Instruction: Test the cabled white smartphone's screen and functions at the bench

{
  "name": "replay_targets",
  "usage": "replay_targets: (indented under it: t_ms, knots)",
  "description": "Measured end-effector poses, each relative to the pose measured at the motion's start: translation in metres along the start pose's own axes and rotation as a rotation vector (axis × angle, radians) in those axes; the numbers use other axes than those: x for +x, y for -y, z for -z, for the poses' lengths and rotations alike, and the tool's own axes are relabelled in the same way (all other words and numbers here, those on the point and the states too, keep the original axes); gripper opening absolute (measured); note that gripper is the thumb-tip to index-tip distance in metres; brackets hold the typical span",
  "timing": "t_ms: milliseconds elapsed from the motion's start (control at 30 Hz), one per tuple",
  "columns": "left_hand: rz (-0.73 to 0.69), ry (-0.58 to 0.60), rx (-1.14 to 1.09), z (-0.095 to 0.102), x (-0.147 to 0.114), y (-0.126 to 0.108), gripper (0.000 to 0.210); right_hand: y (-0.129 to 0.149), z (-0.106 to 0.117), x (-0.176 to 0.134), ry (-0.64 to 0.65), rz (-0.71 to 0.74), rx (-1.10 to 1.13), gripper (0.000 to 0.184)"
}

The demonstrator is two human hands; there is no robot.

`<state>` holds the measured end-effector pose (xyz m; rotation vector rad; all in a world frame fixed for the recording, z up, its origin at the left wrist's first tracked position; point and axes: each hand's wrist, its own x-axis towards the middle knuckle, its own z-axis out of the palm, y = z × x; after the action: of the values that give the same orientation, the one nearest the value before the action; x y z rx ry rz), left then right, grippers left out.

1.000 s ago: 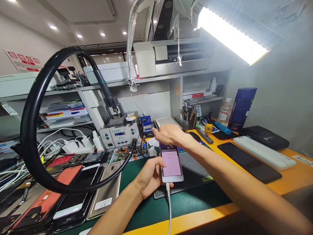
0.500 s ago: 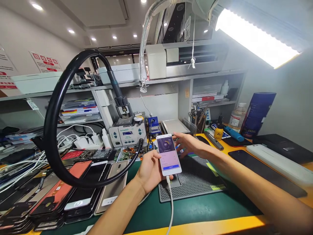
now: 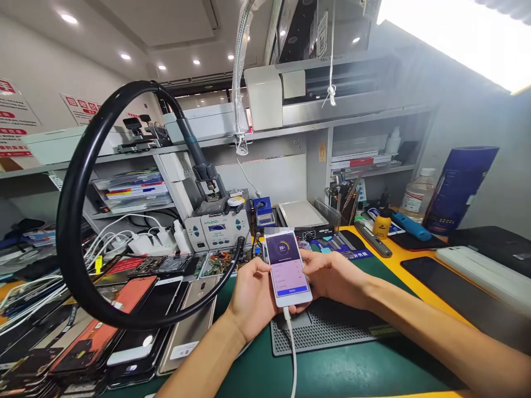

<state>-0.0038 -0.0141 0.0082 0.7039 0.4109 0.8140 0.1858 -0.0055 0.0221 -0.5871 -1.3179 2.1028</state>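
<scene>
A white smartphone [image 3: 289, 273] is held upright, its lit screen facing me with a round gauge reading about 30 over a pale list and a blue bar. My left hand [image 3: 255, 296] grips its left side, thumb on the edge. On the right edge, my right hand [image 3: 327, 279] closes around the phone too, the fingers behind it partly hidden. From the phone's bottom a white charging cable [image 3: 291, 345] runs down toward me. Beneath the hands lies a grey perforated mat [image 3: 344, 331] on a green work mat [image 3: 323, 373].
Stacked phones and screens [image 3: 136, 337] fill the left side, under the looping black hose of a hot-air station [image 3: 219, 228]. A parts tray [image 3: 218, 262] sits behind. On the right are a yellow bottle [image 3: 381, 225], a dark phone [image 3: 452, 282] and a white bar-shaped device [image 3: 485, 273].
My right hand has come in from beside the phone and taken hold of its right edge. The gauge on the screen has risen from about 25 to 30.
</scene>
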Motion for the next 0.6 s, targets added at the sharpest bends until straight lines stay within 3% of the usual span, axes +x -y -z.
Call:
replay_targets:
  t_ms: [167,600]
  knots:
    - [-0.006,-0.038,0.025,-0.0001,-0.0013,0.002,0.054,-0.0034,0.0007,0.0024,-0.131,0.021,-0.071,0.039]
    - [-0.003,-0.015,0.024,-0.0012,-0.0024,0.0051,0.054,-0.0019,-0.001,0.0014,-0.173,0.022,-0.061,0.023]
